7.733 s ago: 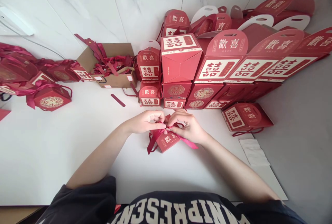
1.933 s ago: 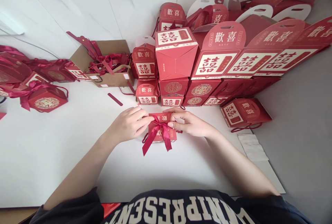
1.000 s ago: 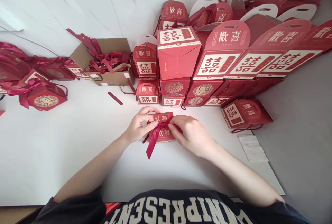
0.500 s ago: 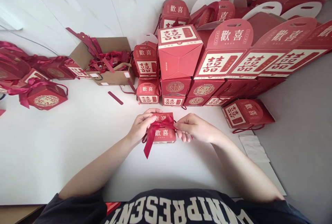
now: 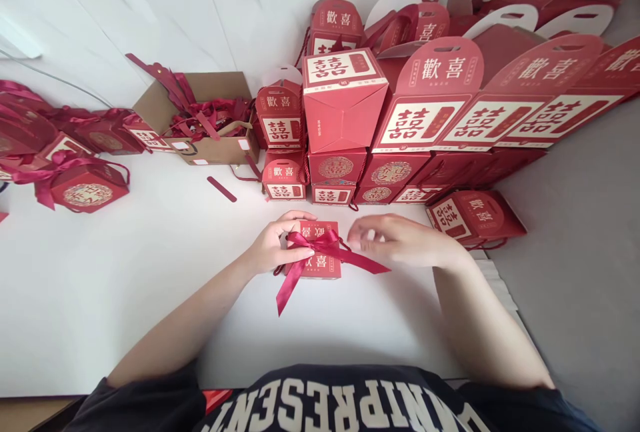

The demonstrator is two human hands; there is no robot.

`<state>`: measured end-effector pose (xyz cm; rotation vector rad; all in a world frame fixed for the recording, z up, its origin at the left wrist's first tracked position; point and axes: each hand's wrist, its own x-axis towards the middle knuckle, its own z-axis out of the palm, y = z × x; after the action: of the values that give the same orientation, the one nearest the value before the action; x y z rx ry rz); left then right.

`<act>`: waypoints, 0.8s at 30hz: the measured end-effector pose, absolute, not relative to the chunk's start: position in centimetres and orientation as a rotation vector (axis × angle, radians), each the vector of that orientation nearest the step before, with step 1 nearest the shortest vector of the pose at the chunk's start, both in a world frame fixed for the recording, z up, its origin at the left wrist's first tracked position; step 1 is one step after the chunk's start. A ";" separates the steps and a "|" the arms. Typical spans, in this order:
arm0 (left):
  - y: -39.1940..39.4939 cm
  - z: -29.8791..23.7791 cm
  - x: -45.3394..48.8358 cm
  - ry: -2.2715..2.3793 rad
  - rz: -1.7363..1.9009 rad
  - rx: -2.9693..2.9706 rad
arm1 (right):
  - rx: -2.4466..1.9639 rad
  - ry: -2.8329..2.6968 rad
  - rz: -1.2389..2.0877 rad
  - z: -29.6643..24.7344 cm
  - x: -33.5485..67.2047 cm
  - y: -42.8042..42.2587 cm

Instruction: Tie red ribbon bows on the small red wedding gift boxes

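In the middle of the white table lies a small red gift box (image 5: 325, 272) with pale Chinese lettering. A dark red satin ribbon (image 5: 363, 261) is tied in a bow across its top, one tail hanging toward me and the other stretching out to the right. My left hand (image 5: 280, 244) grips the box from its left side, with the thumb on top by the bow. Just right of the box, my right hand (image 5: 395, 239) is in the air, apart from the ribbon, its fingers loosely curled, spread and slightly blurred.
A cardboard box (image 5: 220, 152) full of ribbons stands at the back left, with a dark red strip (image 5: 221, 189) in front. Stacked red gift boxes (image 5: 345, 112) line the wall behind and to the right. Finished-looking ribboned boxes (image 5: 90, 189) sit at far left.
My right hand has let go of the ribbon and moved right and away from the box. The right tail now lies stretched out. My left thumb has shifted lower on the box.
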<state>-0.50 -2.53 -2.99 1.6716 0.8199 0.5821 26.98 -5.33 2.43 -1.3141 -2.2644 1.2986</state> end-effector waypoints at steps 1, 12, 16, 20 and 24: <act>-2.5 -2.9 -0.5 0.823 0.575 1.694 | -1.297 -2.173 1.208 2.2 26.6 -5.2; -2.4 -1.6 -0.8 0.865 0.607 1.995 | -0.966 -1.983 1.282 -0.8 23.1 -4.6; -2.4 -1.4 -0.9 0.887 0.577 2.053 | -0.882 -2.000 1.354 -1.2 23.6 -4.1; -2.4 -1.6 -1.1 0.902 0.527 2.024 | -0.815 -1.970 1.402 -2.1 23.7 -3.7; -2.3 -1.9 -1.2 0.886 0.512 1.945 | -0.792 -1.969 1.438 -2.5 23.6 -3.5</act>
<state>-1.20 -2.31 -1.92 1.9455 0.8858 0.5119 23.59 -3.53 -2.50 -0.7920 -1.9694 1.4376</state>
